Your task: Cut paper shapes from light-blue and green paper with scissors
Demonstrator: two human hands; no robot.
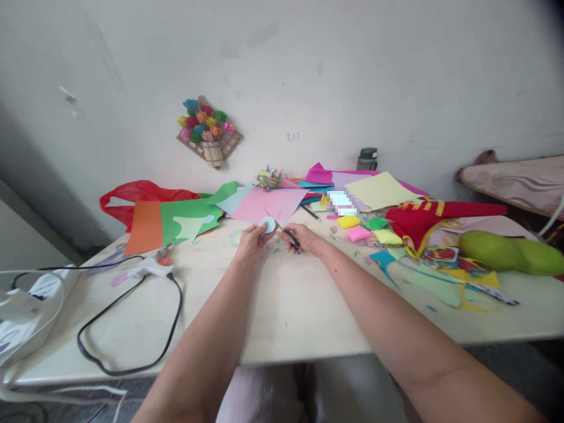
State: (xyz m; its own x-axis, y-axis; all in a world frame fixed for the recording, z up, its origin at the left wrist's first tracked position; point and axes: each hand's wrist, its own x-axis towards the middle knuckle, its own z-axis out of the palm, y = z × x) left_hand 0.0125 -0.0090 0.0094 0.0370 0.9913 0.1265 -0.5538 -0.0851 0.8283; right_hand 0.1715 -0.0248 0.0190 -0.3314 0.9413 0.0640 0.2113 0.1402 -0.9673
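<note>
Between thumb and fingers, my left hand (pixel 254 242) pinches a small round piece of light blue paper (pixel 268 224) above the table. My right hand (pixel 304 239) is closed round the dark handles of a pair of scissors (pixel 291 238). The blades point up and left, close to the paper's right edge; I cannot tell whether they touch it. Small paper scraps (pixel 282 251) lie on the table beneath both hands. Just beyond them is a large pink sheet (pixel 267 204), and a dark pen (pixel 311 212) lies to its right.
At left are a white glue gun (pixel 152 267) with a looping black cord and a white power strip (pixel 48 294). Green paper (pixel 187 217) lies behind. Right hold a red cloth-like piece (pixel 409 226), paper scraps and a green gourd-shaped object (pixel 493 252). A bottle (pixel 367 159) stands near the wall.
</note>
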